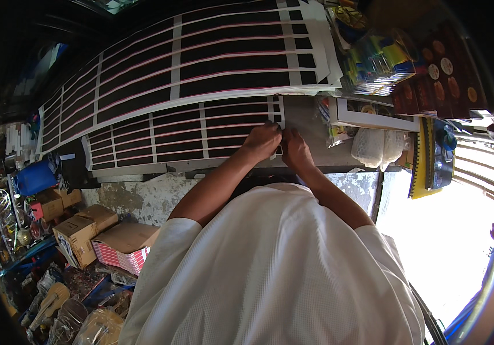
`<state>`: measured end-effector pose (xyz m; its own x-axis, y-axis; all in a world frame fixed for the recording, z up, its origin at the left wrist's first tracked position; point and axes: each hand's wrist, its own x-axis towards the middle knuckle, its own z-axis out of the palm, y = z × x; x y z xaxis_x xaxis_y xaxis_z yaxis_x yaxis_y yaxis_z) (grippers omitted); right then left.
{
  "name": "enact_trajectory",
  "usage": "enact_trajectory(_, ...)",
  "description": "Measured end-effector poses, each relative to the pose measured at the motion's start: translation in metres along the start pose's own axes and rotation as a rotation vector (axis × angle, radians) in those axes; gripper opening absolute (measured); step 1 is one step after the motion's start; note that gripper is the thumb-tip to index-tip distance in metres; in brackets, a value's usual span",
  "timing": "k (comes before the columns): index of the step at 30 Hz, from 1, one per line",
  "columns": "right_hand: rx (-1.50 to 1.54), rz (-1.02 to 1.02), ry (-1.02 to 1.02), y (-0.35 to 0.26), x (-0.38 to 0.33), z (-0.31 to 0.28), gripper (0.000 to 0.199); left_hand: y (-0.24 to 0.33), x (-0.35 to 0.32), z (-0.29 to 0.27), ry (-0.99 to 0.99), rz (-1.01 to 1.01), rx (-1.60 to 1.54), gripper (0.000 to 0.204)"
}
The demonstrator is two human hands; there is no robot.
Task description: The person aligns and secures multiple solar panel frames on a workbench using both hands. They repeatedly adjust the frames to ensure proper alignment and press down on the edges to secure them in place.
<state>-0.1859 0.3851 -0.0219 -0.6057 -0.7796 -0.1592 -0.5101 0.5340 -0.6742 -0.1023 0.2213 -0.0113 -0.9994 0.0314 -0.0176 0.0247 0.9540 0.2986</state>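
Note:
A long sheet of black rectangular strips with pink lines on a white backing (pixel 178 135) lies along the near edge of a grey counter (pixel 304 118). My left hand (pixel 263 142) pinches the sheet's right end, fingers closed on its corner. Right beside it, my right hand (pixel 296 150) also grips the same corner, the two hands touching. A larger sheet of the same black strips (pixel 201 57) lies farther back on the counter.
Packaged goods, a white framed box (pixel 373 115) and white netting (pixel 382 146) crowd the counter's right side. Dark round-labelled items (pixel 442 75) stand at far right. Cardboard boxes (pixel 91 230), a blue bin (pixel 35 177) and wrapped wares fill the floor at left.

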Motion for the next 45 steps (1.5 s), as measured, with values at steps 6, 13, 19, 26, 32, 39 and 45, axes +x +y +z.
enact_trajectory(6, 0.024, 0.003, 0.022, 0.000, 0.000, 0.001, 0.028, -0.004, -0.007, -0.003, 0.028, -0.008, -0.023, 0.023)
enact_trajectory(13, 0.059, -0.040, 0.055, 0.006, 0.000, 0.004, 0.028, -0.006, -0.011, -0.009, 0.042, -0.041, -0.042, 0.022)
enact_trajectory(19, 0.063, -0.056, 0.069, 0.007, -0.002, 0.005, 0.027, -0.008, -0.017, -0.010, 0.106, -0.045, -0.073, 0.014)
enact_trajectory(26, 0.067, -0.064, 0.060, 0.006, -0.001, 0.002, 0.027, -0.006, -0.014, -0.011, 0.078, -0.063, -0.049, 0.013)
enact_trajectory(32, 0.023, -0.038, 0.014, 0.006, 0.001, 0.002, 0.030, -0.002, -0.008, -0.009, 0.065, -0.044, -0.034, 0.016)
enact_trajectory(39, 0.023, 0.007, -0.003, 0.007, 0.003, 0.004, 0.029, 0.001, 0.001, 0.001, 0.052, -0.016, -0.042, 0.020)
enact_trajectory(45, 0.019, -0.025, 0.047, 0.011, 0.003, 0.007, 0.029, 0.002, -0.011, 0.001, 0.091, -0.057, -0.101, 0.021)
